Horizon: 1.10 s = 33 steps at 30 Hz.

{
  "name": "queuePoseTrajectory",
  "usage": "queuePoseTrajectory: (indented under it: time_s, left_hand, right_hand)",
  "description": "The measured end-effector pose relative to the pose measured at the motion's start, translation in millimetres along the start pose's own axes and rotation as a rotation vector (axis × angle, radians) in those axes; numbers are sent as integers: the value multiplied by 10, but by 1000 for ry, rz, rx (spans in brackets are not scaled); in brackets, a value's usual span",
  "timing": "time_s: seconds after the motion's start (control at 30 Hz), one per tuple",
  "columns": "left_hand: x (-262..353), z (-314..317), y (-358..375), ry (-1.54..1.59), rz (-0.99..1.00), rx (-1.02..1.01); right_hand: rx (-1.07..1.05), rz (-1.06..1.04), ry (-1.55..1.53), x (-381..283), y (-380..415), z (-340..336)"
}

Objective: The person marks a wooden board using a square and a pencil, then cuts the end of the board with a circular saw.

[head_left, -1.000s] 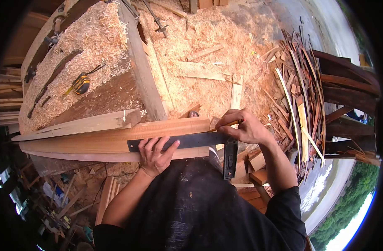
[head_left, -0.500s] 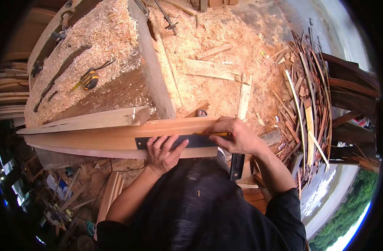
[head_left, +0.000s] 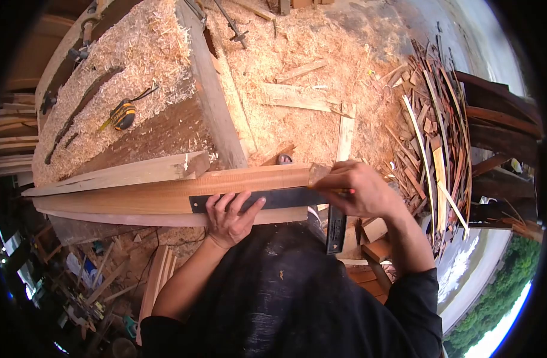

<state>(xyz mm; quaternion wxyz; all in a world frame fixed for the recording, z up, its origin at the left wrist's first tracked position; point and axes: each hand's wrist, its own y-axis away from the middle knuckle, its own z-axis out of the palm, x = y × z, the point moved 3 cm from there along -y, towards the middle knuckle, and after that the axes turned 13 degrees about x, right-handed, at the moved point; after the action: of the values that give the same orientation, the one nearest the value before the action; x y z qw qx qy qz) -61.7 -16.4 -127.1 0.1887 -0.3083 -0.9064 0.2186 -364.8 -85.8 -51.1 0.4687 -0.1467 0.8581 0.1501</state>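
A carpenter's square (head_left: 285, 198) lies with its dark blade along a long, pale reddish wooden board (head_left: 249, 178). Its black stock (head_left: 335, 230) hangs past the board's near edge at the right. My left hand (head_left: 229, 218) holds the blade down against the wood, fingers spread over it. At the board's right end, my right hand (head_left: 360, 188) is closed around a pencil (head_left: 352, 191); only its red end shows clearly, and its point is hidden behind the fingers. A lighter, thick plank (head_left: 124, 175) lies along the board's far side.
A yellow and black tape measure (head_left: 124, 114) rests on the shaving-covered bench (head_left: 148, 134) at left. Wood scraps and a clamp (head_left: 236, 33) lie on the shaving-strewn floor beyond. At right is a heap of offcut strips (head_left: 438, 143). Cut lumber (head_left: 157, 277) stands near my left arm.
My right hand has moved right with the pencil, from over the blade to the board's end. My left hand stays on the square. The whole view has shifted slightly.
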Motion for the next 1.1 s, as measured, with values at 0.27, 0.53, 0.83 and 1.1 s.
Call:
queuePoseTrajectory:
  time_s: [0.27, 0.53, 0.83, 1.1]
  left_hand:
    - [11, 3, 3, 5, -4, -1]
    - [90, -175, -2, 141, -30, -122]
    - [207, -335, -16, 417, -63, -328]
    - [24, -497, 297, 537, -292, -288]
  right_hand:
    - [613, 489, -159, 490, 609, -33]
    - [628, 831, -607, 705, 1367, 963]
    - [669, 864, -743, 669, 2006, 872]
    - [791, 695, -1027, 593, 1843, 914]
